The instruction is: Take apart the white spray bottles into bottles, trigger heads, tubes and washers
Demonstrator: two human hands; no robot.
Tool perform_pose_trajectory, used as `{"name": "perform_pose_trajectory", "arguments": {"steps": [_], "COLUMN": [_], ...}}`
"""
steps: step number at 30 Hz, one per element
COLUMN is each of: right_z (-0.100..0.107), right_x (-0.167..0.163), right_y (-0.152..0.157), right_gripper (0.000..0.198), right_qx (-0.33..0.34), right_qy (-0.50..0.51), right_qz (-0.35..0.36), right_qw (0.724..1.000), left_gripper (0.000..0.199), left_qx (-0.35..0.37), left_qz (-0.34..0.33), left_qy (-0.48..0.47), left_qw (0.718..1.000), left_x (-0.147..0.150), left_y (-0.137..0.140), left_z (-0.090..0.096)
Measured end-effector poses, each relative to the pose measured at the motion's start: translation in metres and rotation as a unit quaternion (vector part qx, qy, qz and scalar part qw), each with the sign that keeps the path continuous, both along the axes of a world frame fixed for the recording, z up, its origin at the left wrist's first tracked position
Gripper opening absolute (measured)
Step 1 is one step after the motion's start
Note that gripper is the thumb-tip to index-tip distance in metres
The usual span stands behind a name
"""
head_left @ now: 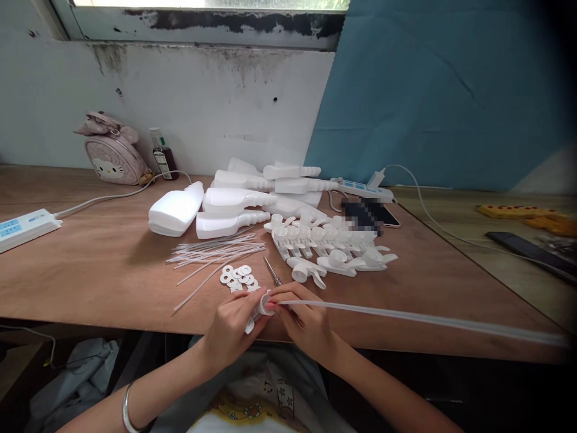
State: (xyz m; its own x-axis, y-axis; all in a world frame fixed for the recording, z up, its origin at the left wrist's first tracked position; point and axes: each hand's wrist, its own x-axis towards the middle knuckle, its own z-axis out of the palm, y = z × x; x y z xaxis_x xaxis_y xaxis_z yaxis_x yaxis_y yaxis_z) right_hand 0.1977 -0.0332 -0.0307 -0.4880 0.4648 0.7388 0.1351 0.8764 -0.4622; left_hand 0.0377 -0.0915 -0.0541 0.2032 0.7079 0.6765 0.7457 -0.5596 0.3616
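My left hand (235, 322) is closed around a white spray trigger head (265, 305) near the table's front edge. Between its fingertips, my right hand (304, 316) pinches a thin white plastic tube (360, 309) at the trigger head's round opening; the tube's far end stretches away to the right. How deep the tube sits in the opening is hidden by my fingers. Just beyond my hands lie several white ring washers (238, 278) and a slim metal-tipped tool (272, 270). More white tubes (216, 249) are spread behind the washers.
White bottles (234, 198) lie in a pile at the back, with one bottle (175, 209) apart at left. Several trigger heads (324, 237) sit in rows to the right. Power strips (29, 228), a phone (383, 213), a pink bag (115, 153) and a small dark bottle (163, 157) stand around.
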Motion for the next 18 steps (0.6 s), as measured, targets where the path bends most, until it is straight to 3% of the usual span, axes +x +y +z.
{"name": "perform_pose_trajectory", "arguments": {"steps": [6, 11, 18], "right_z": [0.001, -0.005, -0.008], "right_x": [-0.002, -0.007, -0.006], "right_y": [-0.002, -0.001, -0.002], "right_gripper": [0.014, 0.016, 0.015], "right_qx": [0.014, 0.009, -0.041], "right_qy": [0.008, -0.058, 0.002], "right_qz": [-0.007, 0.005, 0.032], "right_qw": [1.000, 0.998, 0.999], "left_gripper": [0.035, 0.031, 0.035], "left_qx": [0.005, 0.023, 0.008], "left_qz": [0.002, 0.037, 0.028], "left_qy": [0.003, 0.050, 0.000], "left_qw": [1.000, 0.998, 1.000], "left_x": [0.001, -0.002, -0.003], "left_y": [0.000, 0.003, 0.000], "left_z": [0.000, 0.003, 0.004]}}
